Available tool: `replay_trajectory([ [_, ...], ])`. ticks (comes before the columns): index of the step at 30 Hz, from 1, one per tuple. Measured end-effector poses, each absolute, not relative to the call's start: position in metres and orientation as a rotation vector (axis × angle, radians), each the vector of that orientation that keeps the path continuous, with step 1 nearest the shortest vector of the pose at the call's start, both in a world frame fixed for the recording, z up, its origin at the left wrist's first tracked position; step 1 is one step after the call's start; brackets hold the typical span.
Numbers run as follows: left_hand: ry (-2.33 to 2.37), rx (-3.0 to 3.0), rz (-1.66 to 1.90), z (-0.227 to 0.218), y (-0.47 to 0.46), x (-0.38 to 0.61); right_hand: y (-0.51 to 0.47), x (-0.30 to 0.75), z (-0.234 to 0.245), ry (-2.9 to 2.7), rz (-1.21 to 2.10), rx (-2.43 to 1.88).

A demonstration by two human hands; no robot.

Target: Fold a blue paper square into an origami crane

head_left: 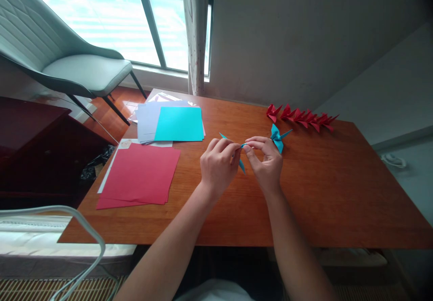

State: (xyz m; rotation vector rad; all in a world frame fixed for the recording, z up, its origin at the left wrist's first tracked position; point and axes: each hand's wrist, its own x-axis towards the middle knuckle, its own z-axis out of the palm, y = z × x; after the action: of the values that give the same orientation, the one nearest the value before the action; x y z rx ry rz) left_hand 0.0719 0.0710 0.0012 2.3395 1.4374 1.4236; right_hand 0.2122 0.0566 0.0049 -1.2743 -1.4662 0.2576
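My left hand and my right hand meet over the middle of the wooden table. Both pinch a small folded blue paper piece, whose points stick out above and below my fingers. Most of it is hidden by my hands. A finished blue paper crane sits just beyond my right hand. A row of several red paper cranes lies further back.
A stack of red paper sheets lies at the left of the table. Behind it sits a turquoise sheet on pale papers. A grey chair stands by the window at the left.
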Motion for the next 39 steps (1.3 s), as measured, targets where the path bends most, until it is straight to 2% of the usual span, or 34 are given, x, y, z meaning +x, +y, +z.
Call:
replay_trajectory([
  [39,1.397,2.342,1.446,0.0007,0.0707,0.0714,0.0566,0.213,0.0062,-1.543,0.177,-1.211],
])
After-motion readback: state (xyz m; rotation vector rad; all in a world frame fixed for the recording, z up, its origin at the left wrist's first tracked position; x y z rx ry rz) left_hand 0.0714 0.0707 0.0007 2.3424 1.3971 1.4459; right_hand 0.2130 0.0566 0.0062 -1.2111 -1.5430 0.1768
